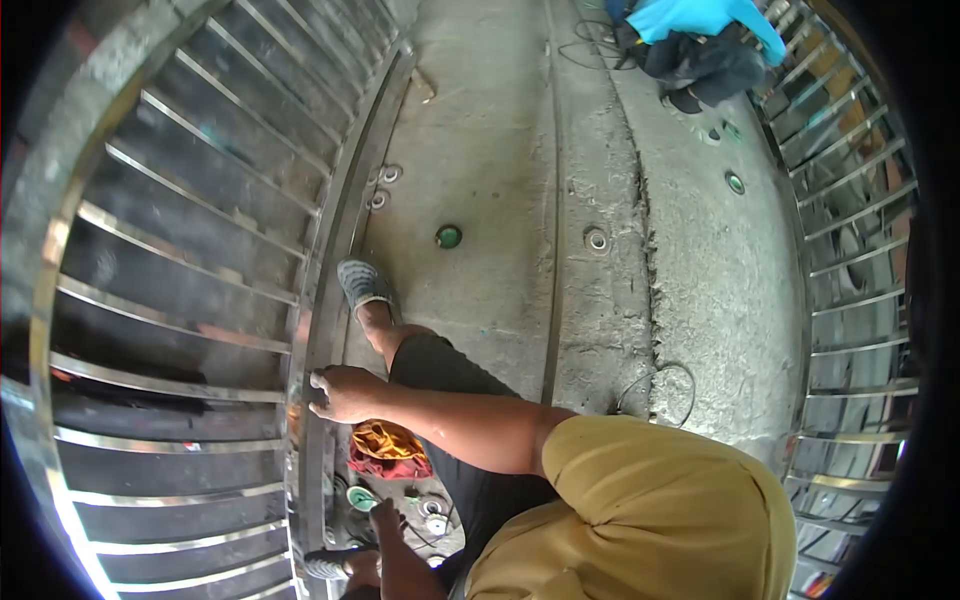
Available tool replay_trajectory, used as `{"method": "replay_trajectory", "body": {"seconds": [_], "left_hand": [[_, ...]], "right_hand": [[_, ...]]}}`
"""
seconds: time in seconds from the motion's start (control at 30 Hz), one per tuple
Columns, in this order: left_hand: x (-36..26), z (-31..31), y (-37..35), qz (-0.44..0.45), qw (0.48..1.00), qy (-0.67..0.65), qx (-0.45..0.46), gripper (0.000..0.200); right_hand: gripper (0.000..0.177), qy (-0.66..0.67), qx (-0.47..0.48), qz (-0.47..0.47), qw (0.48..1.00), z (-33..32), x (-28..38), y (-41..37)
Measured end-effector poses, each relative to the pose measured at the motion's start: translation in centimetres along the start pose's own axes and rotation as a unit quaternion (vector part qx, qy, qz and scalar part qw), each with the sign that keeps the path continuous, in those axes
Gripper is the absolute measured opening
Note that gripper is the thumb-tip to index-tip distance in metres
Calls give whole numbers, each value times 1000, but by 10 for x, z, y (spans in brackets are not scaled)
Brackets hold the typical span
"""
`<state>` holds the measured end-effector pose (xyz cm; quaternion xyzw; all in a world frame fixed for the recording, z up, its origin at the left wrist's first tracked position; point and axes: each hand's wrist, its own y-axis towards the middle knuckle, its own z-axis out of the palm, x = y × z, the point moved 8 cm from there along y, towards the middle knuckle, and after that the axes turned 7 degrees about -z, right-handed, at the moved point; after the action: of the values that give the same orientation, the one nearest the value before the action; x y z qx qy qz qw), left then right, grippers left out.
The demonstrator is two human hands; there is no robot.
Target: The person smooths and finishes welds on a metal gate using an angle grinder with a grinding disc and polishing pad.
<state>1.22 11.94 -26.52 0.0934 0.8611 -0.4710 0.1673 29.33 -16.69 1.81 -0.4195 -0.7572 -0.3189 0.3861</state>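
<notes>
My right hand (345, 393) reaches across to the bottom rail (318, 300) of a shiny metal railing. Its fingers are curled closed at the rail's edge, and whatever they hold, if anything, is hidden. Lower down, my left hand (388, 520) hangs near the floor with its fingers somewhat apart and nothing visible in it. A green disc (362, 498) lies just beside that hand, close to several round grinding discs (435, 508). Between my two hands sits a bundle of red and orange cloth (388, 448).
Flat metal bars of the railing (180, 260) fill the left side; another railing (850, 350) runs along the right. On the concrete floor lie a green disc (448, 236), a grey ring-shaped disc (597, 239) and a thin cable (672, 385). A person in blue (700, 20) is at the far end.
</notes>
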Motion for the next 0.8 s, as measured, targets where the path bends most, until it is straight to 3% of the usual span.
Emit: {"method": "replay_trajectory", "body": {"seconds": [0.17,0.2,0.27,0.4,0.5,0.53,0.63,0.7,0.8], "left_hand": [[-65,-122,-40,119,989,-55,-61,32],[-98,-137,-80,159,985,-23,-57,32],[-140,-202,-70,233,967,16,-101,25],[-242,-268,-104,358,924,41,-127,27],[-308,-225,-201,451,856,171,-186,34],[-321,-206,-212,467,848,182,-173,34],[-330,-119,-249,542,804,224,-101,43],[-299,-95,-208,599,717,343,-100,49],[-259,-34,-172,462,773,433,52,62]], "right_hand": [[42,137,-243,-25,960,-102,33,-63],[40,137,-243,-25,960,-121,46,-81],[41,79,-279,-69,955,-126,49,-100],[43,24,-206,-32,978,-168,84,-133],[41,-10,-181,-130,975,-184,143,-108],[37,-29,-182,-169,968,-185,165,-97],[34,-72,-50,-236,968,-159,210,-59],[33,-87,34,-267,959,-125,211,-40],[33,-112,174,-232,950,-67,157,-18]]}}
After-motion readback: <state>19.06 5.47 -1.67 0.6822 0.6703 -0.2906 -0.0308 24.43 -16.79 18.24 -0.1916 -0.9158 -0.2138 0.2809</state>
